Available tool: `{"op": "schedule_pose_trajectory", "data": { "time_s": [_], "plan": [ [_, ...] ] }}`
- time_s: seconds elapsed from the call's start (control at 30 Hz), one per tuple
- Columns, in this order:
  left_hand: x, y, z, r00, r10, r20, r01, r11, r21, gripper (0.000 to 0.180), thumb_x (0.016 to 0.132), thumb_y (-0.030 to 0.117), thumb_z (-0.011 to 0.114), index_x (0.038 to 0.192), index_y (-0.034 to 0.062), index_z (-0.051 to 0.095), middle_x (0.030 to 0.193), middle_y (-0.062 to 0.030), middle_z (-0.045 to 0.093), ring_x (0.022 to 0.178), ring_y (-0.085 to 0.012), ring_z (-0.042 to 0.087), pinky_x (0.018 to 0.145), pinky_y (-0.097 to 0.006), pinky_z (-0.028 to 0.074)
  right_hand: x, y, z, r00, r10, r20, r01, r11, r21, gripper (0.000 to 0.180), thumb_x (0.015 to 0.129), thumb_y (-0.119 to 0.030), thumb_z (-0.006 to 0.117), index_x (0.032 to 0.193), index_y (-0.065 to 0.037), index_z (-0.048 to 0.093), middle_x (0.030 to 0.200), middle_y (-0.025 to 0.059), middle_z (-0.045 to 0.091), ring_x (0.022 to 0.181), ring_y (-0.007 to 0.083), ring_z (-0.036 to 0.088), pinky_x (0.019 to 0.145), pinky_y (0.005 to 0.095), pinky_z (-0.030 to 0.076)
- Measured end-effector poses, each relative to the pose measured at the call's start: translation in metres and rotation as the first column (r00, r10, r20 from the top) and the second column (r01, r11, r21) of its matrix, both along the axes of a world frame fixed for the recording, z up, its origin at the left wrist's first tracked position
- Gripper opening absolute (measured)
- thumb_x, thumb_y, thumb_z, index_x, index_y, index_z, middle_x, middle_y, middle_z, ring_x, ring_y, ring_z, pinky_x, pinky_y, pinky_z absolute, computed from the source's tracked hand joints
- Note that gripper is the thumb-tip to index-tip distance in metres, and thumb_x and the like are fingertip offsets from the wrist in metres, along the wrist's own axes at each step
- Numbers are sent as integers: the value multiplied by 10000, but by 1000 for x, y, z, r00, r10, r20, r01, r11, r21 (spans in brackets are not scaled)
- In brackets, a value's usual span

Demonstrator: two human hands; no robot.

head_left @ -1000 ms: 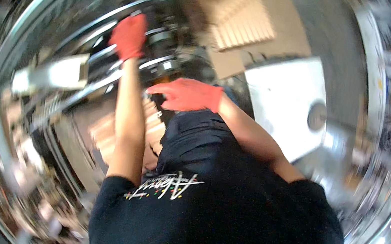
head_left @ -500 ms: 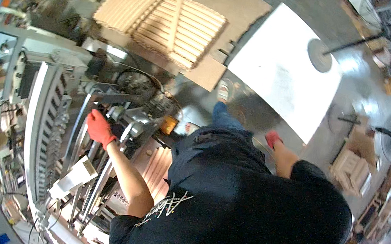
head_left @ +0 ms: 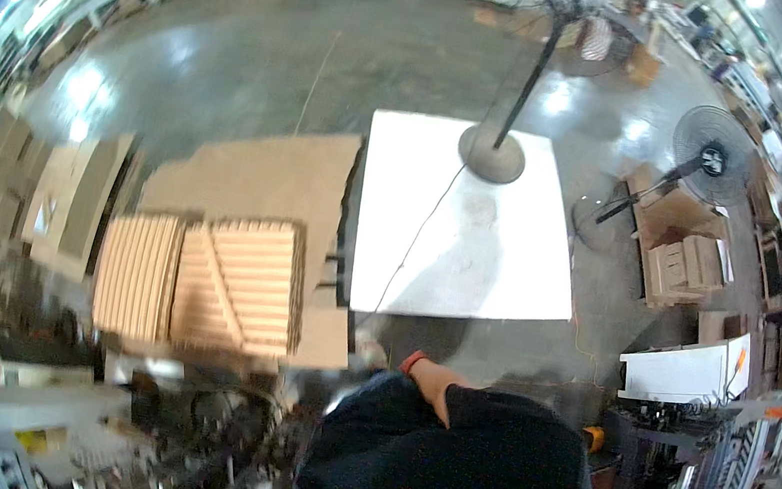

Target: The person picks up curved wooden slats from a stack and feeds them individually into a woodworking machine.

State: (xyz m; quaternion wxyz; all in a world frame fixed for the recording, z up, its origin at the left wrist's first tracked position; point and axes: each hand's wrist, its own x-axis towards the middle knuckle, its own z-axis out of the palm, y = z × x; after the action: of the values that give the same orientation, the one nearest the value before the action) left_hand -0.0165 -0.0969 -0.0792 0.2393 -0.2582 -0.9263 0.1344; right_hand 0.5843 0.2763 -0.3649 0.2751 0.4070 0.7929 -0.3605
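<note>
My right hand point(head_left: 411, 360), in a red glove, shows small and blurred just ahead of my dark clothing; its fingers cannot be made out. My bare right forearm runs back from it to a black sleeve. Nearest ahead of the hand lies a large white sheet point(head_left: 450, 253) on the floor. On the left, light tan wooden strips point(head_left: 139, 273) lie in side-by-side stacks, one strip slanting across the right-hand stack. Brown cardboard point(head_left: 250, 173) extends under and beyond them. My left hand is out of view.
A pedestal fan's round base point(head_left: 492, 153) stands on the white sheet, its cord trailing toward me. Another fan point(head_left: 713, 156) stands at right, beyond an open carton point(head_left: 682, 258) of pale pieces. Machinery point(head_left: 190, 437) fills the lower left; more machinery point(head_left: 679, 480) stands lower right.
My view has swung away from the machine on the left toward the open floor. My left hand, earlier at that machine, has left the view. The stacks and white sheet now appear lower.
</note>
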Motion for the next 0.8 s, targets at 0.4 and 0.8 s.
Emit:
{"op": "schedule_pose_trajectory", "data": {
  "time_s": [0.4, 0.8],
  "plan": [
    [9, 28, 3, 968, 184, 171, -243, 859, 452, 415, 940, 388, 545, 1100, 21, 653, 1017, -197, 670, 908, -346, 644, 766, -450, 514, -108, 167, 49, 840, -412, -354, 469, 879, 88, 217, 834, -234, 563, 898, -81, 704, 924, 155, 712, 862, 337, 677, 744, 450, 532],
    [181, 329, -75, 349, -777, 523, 149, 598, 788, 345, 829, 99, 667, 1130, -32, 563, 1039, -200, 616, 940, -335, 589, 862, -398, 487, -75, 62, 73, 986, -162, 30, 164, 983, -81, 338, 761, -342, 647, 976, -102, 748, 995, 183, 720, 937, 355, 693, 801, 468, 526]
  ]
}}
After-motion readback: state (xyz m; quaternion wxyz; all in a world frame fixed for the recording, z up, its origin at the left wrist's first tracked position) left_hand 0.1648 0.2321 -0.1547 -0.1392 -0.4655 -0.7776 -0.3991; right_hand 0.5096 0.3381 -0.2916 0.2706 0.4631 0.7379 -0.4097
